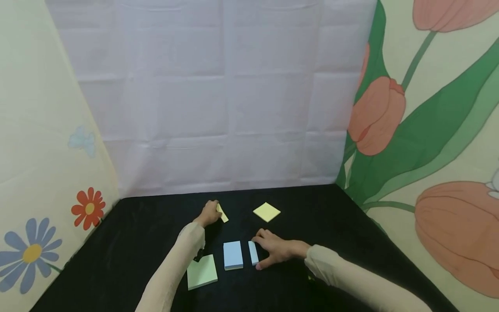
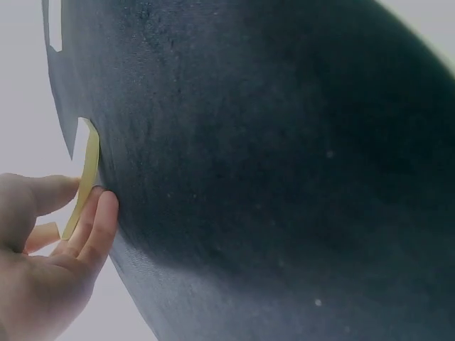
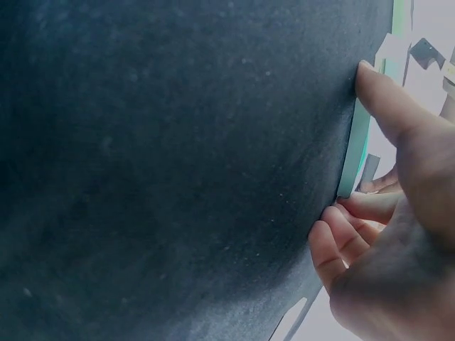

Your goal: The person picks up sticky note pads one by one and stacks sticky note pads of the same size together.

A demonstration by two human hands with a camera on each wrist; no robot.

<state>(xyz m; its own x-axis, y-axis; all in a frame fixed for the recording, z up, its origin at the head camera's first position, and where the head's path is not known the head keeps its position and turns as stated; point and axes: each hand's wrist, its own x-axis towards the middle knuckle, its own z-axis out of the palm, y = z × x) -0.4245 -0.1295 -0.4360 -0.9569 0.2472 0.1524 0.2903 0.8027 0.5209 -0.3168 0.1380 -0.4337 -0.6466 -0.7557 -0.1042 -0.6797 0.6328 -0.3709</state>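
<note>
My left hand (image 1: 208, 213) pinches a narrow yellow sticky-note pad (image 1: 222, 213) toward the back of the black table. In the left wrist view the thumb lies on one side of that pad (image 2: 91, 160) and the fingers on the other. My right hand (image 1: 277, 248) spans a narrow light-blue sticky-note pad (image 1: 253, 253), holding it by its two ends. The right wrist view shows the thumb at one end of this pad (image 3: 355, 145) and the index finger at the other. A wider blue pad (image 1: 233, 255) lies just left of it.
A square pale-green pad (image 1: 202, 273) lies at the front left, beside the left forearm. Behind the right hand lies a yellow pad (image 1: 267, 212), turned cornerwise. A white cloth (image 1: 230, 108) hangs behind the black tabletop (image 1: 343, 221), with flower-printed cloths at both sides.
</note>
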